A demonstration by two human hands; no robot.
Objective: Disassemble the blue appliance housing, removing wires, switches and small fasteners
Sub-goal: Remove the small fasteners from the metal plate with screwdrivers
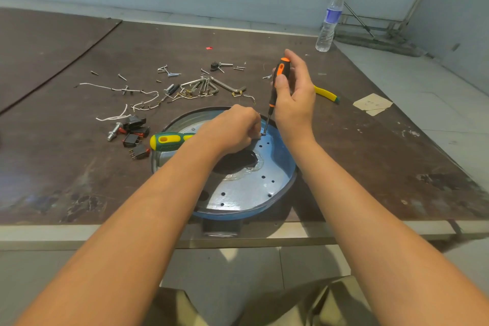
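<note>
The round blue appliance housing [275, 164] lies flat at the table's near edge, its perforated metal plate facing up. My right hand [293, 98] grips an orange-and-black screwdriver [277, 79] held nearly upright, its tip on a small fastener [263, 134] at the plate's far side. My left hand [232, 131] is curled beside that fastener and pinches something small at the tip; what it is cannot be made out. A green-and-yellow screwdriver [169, 141] lies across the housing's left rim, its shaft hidden under my left hand.
Black-and-red switches [135, 137], white wires [119, 87], loose screws and hex keys [209, 86] are scattered behind and left of the housing. A yellow-handled tool [326, 94] and a paper scrap [373, 104] lie to the right. A water bottle [329, 21] stands at the far right edge.
</note>
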